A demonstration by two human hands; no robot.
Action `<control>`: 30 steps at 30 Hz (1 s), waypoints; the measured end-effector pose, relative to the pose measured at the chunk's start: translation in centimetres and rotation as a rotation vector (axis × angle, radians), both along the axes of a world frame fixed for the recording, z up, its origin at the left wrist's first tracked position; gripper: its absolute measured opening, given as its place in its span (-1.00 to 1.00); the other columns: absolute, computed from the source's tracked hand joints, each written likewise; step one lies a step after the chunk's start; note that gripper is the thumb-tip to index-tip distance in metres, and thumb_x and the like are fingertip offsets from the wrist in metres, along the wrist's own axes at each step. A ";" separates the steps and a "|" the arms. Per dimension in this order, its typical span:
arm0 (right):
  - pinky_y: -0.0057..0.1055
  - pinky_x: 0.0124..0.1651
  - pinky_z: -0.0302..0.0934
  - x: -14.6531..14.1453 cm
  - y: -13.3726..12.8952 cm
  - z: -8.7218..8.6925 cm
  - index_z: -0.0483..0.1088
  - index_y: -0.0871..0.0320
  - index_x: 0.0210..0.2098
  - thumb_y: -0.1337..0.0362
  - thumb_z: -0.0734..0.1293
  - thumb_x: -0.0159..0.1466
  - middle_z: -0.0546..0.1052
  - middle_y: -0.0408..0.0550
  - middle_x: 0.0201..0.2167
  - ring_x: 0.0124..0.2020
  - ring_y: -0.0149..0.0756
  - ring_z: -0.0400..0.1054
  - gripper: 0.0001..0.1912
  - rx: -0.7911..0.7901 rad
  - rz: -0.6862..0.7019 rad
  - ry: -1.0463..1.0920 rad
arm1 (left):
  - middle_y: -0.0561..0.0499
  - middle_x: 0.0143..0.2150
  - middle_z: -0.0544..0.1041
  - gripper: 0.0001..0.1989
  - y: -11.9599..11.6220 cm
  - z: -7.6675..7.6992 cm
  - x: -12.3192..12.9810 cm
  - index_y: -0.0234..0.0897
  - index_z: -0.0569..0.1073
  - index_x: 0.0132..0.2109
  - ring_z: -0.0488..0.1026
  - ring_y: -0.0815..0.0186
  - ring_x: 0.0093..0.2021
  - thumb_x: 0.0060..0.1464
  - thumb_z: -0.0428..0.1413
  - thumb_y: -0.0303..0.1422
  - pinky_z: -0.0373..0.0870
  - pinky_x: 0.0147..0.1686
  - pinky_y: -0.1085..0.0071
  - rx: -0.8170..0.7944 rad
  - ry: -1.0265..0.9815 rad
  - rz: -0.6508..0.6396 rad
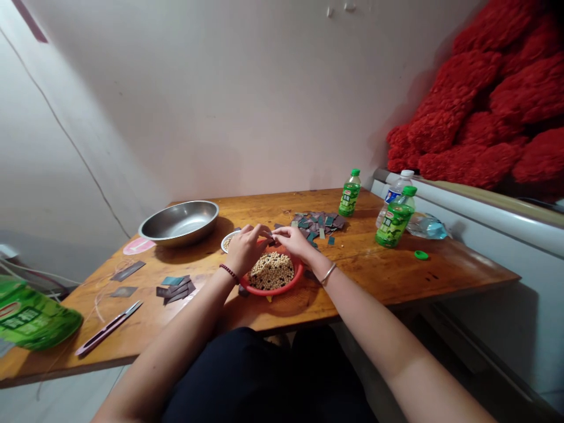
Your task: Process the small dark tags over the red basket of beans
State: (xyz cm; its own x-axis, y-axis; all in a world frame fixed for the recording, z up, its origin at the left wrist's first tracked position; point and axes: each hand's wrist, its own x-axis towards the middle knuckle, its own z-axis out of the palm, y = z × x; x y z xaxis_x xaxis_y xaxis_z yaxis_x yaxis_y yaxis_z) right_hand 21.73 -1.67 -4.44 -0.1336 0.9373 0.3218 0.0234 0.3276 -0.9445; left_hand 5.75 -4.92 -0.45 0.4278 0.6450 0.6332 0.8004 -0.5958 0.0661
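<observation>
A red basket [296, 281] on the wooden table holds many pale beads mixed with dark ones. Above its far rim, my left hand [248, 244] and my right hand [293, 239] meet at the fingertips, fingers pinched together. Whatever lies between them is too small to make out. A small white bowl [224, 243] with pale beads sits just left of the basket, partly hidden by my left hand. Beyond my right hand lies a heap of dark and green flat pieces [324, 223]. More such pieces [176, 289] are piled left of my left forearm.
A steel basin [180, 223] stands at the back left. Scissors-like snips [108, 329] and a large green bottle [37, 314] are at the left. Green bottles [349, 194] and a green cap [421, 255] stand or lie at the right. Red bundles [484, 100] rest on a white cabinet.
</observation>
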 end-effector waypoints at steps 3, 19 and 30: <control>-0.34 -0.17 0.28 0.1 0.1 -0.2 0.49 0.29 -0.32 0.32 0.31 0.09 0.56 0.05 -0.33 -0.32 -0.31 0.43 -0.80 0.017 0.003 -0.026 | 0.12 -0.27 0.55 -0.81 0.1 -0.1 -0.1 -0.14 0.39 -0.18 0.39 0.33 -0.21 0.09 0.05 -0.19 0.28 -0.36 0.44 0.013 -0.004 -0.008; -0.32 -0.14 0.27 0.1 0.3 -0.4 0.51 0.27 -0.32 0.38 0.28 0.07 0.57 0.03 -0.32 -0.30 -0.29 0.43 -0.78 0.039 0.035 -0.099 | 0.13 -0.29 0.57 -0.84 -0.1 -0.1 -0.1 -0.15 0.37 -0.18 0.37 0.29 -0.20 0.09 0.06 -0.24 0.28 -0.34 0.40 0.047 -0.082 0.076; -0.36 -0.16 0.27 0.1 0.0 0.0 0.51 0.27 -0.34 0.42 0.28 0.07 0.57 0.01 -0.35 -0.32 -0.31 0.43 -0.80 0.033 0.016 -0.117 | 0.15 -0.27 0.57 -0.84 -0.2 0.0 -0.1 -0.14 0.38 -0.22 0.37 0.31 -0.20 0.08 0.06 -0.20 0.27 -0.36 0.42 0.049 -0.081 0.070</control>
